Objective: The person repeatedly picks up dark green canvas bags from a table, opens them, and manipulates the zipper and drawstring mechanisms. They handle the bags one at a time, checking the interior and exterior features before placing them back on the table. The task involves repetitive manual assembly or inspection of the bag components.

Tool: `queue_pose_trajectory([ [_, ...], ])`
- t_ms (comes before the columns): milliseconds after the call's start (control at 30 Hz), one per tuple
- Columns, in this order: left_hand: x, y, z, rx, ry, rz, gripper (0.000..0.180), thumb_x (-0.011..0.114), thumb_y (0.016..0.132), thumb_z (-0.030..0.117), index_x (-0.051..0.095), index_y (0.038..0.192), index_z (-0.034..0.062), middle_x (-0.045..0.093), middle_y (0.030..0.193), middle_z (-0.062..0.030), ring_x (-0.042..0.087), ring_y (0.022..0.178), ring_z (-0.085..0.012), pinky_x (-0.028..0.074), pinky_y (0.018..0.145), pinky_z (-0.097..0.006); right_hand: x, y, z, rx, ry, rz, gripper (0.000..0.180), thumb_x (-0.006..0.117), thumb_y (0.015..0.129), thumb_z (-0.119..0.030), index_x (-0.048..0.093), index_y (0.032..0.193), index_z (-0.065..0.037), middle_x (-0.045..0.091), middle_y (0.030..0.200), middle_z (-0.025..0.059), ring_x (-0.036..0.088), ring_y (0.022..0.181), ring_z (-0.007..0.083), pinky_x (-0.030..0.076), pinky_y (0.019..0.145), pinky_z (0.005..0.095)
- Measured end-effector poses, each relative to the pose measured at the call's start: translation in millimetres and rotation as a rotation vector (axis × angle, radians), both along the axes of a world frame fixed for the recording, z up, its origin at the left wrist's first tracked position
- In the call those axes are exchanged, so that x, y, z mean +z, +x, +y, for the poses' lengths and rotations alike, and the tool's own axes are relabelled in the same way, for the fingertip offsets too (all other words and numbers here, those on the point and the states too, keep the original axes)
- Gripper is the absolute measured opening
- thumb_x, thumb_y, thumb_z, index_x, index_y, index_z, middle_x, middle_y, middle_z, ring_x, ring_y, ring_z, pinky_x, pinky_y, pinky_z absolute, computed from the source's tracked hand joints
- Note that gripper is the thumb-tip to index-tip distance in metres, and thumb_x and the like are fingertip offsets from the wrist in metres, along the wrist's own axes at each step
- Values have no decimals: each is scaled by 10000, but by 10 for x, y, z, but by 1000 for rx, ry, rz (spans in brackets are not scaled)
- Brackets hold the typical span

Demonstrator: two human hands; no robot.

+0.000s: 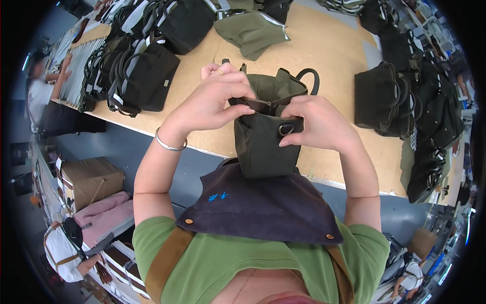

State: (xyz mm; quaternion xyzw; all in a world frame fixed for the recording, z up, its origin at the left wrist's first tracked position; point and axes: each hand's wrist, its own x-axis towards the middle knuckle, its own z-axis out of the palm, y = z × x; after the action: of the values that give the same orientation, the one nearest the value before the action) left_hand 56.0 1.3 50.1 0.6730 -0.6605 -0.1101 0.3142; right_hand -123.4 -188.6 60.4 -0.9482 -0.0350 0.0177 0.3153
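A dark olive handbag (267, 147) stands upright at the table's near edge, right in front of me. Its zipped mouth is open, and the lighter green lining shows inside. My left hand (218, 96) pinches the left side of the rim between thumb and fingers. On the right, my right hand (320, 122) grips the rim near the zipper end, its thumb beside a metal D-ring (286, 128). One loop handle (310, 81) rises behind the right hand. The bag's inside bottom is hidden.
Several dark handbags (152, 76) crowd the table's left side. More dark bags (377, 96) are piled at the right. An olive fabric piece (253, 33) lies on the tan tabletop (324, 45) beyond my bag. A person (43, 96) stands at the far left, by the table's end.
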Motion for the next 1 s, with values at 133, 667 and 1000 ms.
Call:
queue_pose_trajectory([
  [133, -13, -57, -51, -38, -32, -70, 231, 794, 723, 217, 643, 864, 114, 643, 898, 2, 560, 982, -163, 240, 936, -401, 85, 65, -110, 59, 237, 159, 235, 753, 731, -189, 696, 881, -18, 645, 748, 102, 634, 684, 233, 491, 638, 339],
  [667, 25, -82, -195, -174, 84, 75, 113, 737, 787, 165, 661, 853, 216, 551, 653, 51, 469, 706, -154, 248, 789, -341, 26, 211, -138, 18, 297, 215, 81, 661, 748, -113, 687, 791, -51, 643, 653, 55, 580, 549, 160, 446, 534, 291],
  [1000, -89, -160, -258, -128, 43, 78, 112, 716, 786, 122, 658, 768, 216, 582, 656, 76, 456, 701, -148, 241, 778, -347, -111, 184, -83, -34, 317, 47, 51, 640, 713, -68, 653, 737, -25, 611, 627, 72, 571, 544, 178, 439, 520, 312],
])
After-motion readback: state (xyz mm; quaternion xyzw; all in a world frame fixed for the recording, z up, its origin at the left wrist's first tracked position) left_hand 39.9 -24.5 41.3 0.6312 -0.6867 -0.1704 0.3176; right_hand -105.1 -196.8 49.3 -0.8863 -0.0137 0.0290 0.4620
